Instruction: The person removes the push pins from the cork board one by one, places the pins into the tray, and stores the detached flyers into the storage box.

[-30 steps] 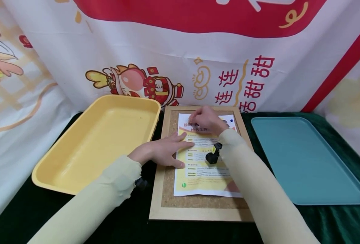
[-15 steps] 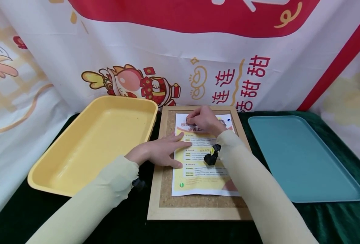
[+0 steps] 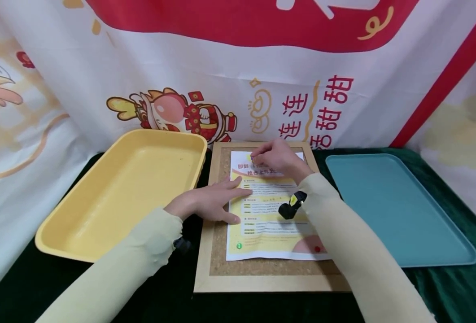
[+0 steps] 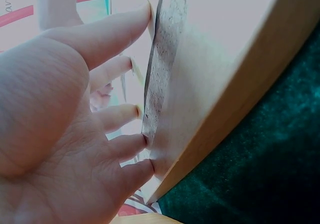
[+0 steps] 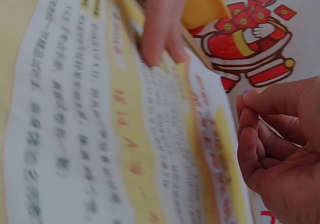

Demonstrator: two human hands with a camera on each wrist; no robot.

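A printed paper sheet point(image 3: 270, 242) lies on a wood-framed cork board point(image 3: 217, 264). My left hand point(image 3: 213, 200) is spread over the board's left side, its fingertips on the sheet and the frame; the left wrist view shows these fingers straight. Over the top of the sheet, my right hand point(image 3: 280, 158) pinches a small purple push pin point(image 5: 247, 91) between thumb and forefinger, most of it hidden by the fingertips. A green push pin point(image 3: 239, 246) sits at the sheet's lower left corner, a red push pin point(image 3: 317, 249) at its lower right.
To the left stands a deep yellow tray point(image 3: 120, 193), close beside the board. A flat blue-green tray point(image 3: 399, 211) lies on the right. Dark green cloth point(image 3: 161, 296) covers the table, and a printed white curtain point(image 3: 205, 58) hangs behind.
My right hand has shifted slightly right and its wrist has turned, uncovering more of the heading and the red push pin. The left hand stays on the board. The head view has moved a little.
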